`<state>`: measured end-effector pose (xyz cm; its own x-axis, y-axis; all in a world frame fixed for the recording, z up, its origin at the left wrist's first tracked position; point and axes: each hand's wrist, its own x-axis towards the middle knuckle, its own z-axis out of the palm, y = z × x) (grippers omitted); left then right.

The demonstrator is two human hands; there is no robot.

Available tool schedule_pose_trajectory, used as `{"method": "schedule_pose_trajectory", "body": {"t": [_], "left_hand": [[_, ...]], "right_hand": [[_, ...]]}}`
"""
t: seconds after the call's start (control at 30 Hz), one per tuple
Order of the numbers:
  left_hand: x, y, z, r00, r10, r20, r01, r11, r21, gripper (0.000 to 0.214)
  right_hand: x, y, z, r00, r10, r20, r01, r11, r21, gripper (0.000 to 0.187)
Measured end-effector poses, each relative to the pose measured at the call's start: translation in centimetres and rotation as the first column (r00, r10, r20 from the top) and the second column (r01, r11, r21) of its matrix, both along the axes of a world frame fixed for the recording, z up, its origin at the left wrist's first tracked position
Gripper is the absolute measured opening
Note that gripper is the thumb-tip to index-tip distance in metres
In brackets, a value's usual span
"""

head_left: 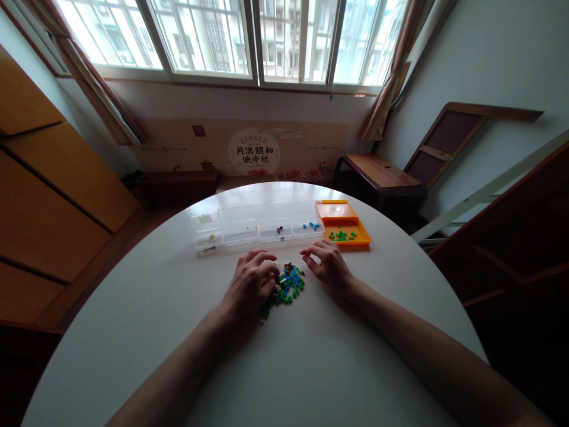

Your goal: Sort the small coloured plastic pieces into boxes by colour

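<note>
Green bricks (342,236) were held in an orange box (367,240), blue bricks (314,226) in a clear tray (306,235); the grip of left hand (251,281) and right hand (328,265) couldn't be determined.

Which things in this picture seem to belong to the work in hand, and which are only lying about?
Seemingly in the work:
mixed pile of small pieces, left hand at it
clear boxes, few pieces inside
orange box, green pieces inside

Apparently just around:
wooden stool
curtains

Blue-green-brown pieces (291,284), orange tray (365,236), white table (146,296)
</note>
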<state>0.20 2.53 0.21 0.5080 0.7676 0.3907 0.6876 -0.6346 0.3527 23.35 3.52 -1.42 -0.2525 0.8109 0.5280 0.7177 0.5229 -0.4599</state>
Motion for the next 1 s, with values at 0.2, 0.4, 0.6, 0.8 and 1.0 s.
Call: {"method": "schedule_pose_trajectory", "body": {"t": [0.2,0.4,0.6,0.8,1.0], "left_hand": [[0.0,0.2,-0.1,1.000,0.011,0.010,-0.011,0.999,-0.034,0.006],[-0.1,0.4,-0.3,0.997,-0.029,0.065,0.027,0.999,0.028,0.008],[0.1,0.0,0.2,0.977,-0.116,0.177,0.056,0.949,0.310,0.005],[0.4,-0.4,0.4,0.985,-0.134,0.112,0.084,0.926,0.368,0.004],[0.3,-0.3,0.4,0.986,-0.119,0.114,0.069,0.928,0.365,0.013]], "right_hand": [[-0.1,-0.1,0.0,1.000,-0.003,0.001,0.003,1.000,0.009,0.010],[-0.5,-0.4,0.5,0.999,0.022,-0.036,-0.021,1.000,0.014,0.010],[-2.2,-1.6,1.6,0.977,0.172,-0.125,-0.178,0.983,-0.045,0.010],[-3.2,-2.1,1.4,0.944,0.292,-0.151,-0.303,0.951,-0.060,0.013],[-3.1,-1.6,1.2,0.914,0.317,-0.252,-0.342,0.938,-0.061,0.011]]}}
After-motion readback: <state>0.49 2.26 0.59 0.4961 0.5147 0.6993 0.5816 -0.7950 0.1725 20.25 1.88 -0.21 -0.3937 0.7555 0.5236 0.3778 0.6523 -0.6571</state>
